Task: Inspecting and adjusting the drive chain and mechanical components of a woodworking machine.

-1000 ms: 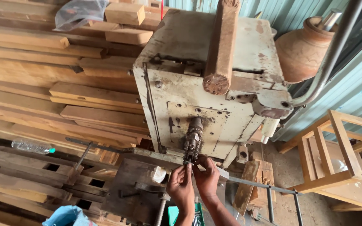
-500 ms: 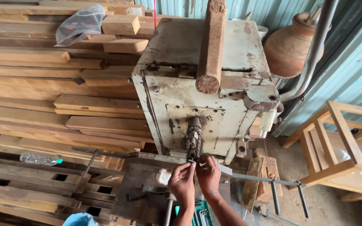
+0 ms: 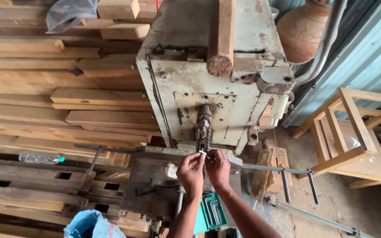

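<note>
Both hands meet at the chain's (image 3: pixel 203 130) lower end, close under the chipped cream machine (image 3: pixel 208 83). The left hand's (image 3: pixel 191 172) grip pinches a small pale piece (image 3: pixel 202 152); the right hand (image 3: pixel 217 167) curls beside it, its grip unclear. Rough planks (image 3: pixel 58 101) crowd the left.

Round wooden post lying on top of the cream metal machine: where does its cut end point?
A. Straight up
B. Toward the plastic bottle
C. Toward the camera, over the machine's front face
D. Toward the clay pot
C: the round wooden post lies along the top of the cream metal machine, its cut end overhanging the front face, above the cutter chain where both hands work.
</note>
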